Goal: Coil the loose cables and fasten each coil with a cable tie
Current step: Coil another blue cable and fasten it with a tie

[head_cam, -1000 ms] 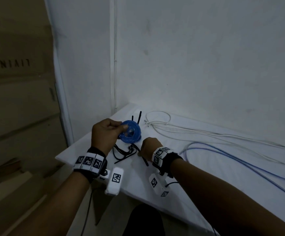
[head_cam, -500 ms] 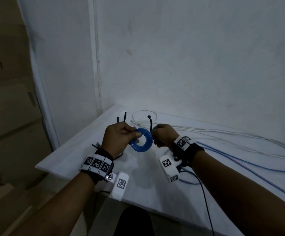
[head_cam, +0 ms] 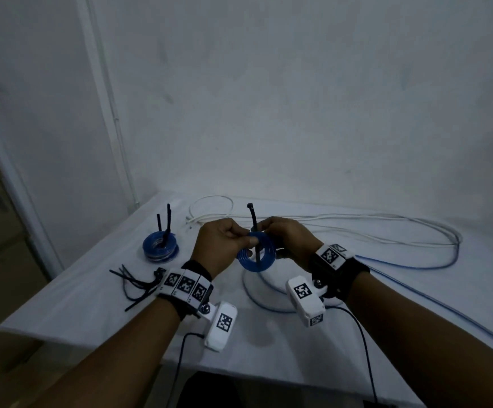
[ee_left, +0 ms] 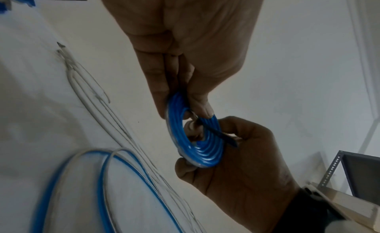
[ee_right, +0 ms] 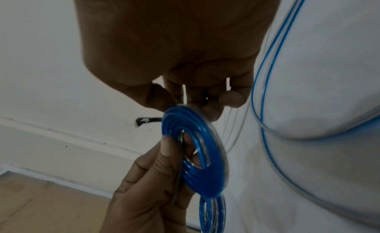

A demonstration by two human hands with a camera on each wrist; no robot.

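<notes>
Glossy blue flat spiral coil (head_cam: pixel 256 256) pinched by L hand (head_cam: pixel 219 245) & R hand (head_cam: pixel 289 240) fingers, thin black cable tie (head_cam: pixel 253 222) thru centre.

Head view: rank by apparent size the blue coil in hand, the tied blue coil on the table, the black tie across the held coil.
1. Blue coil in hand, nearer the camera, so unsure
2. Tied blue coil
3. Black tie, long but thinnest

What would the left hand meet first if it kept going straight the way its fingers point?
Probably the right hand: the left hand points across the blue coil both hands grip, and they nearly touch there.
</notes>
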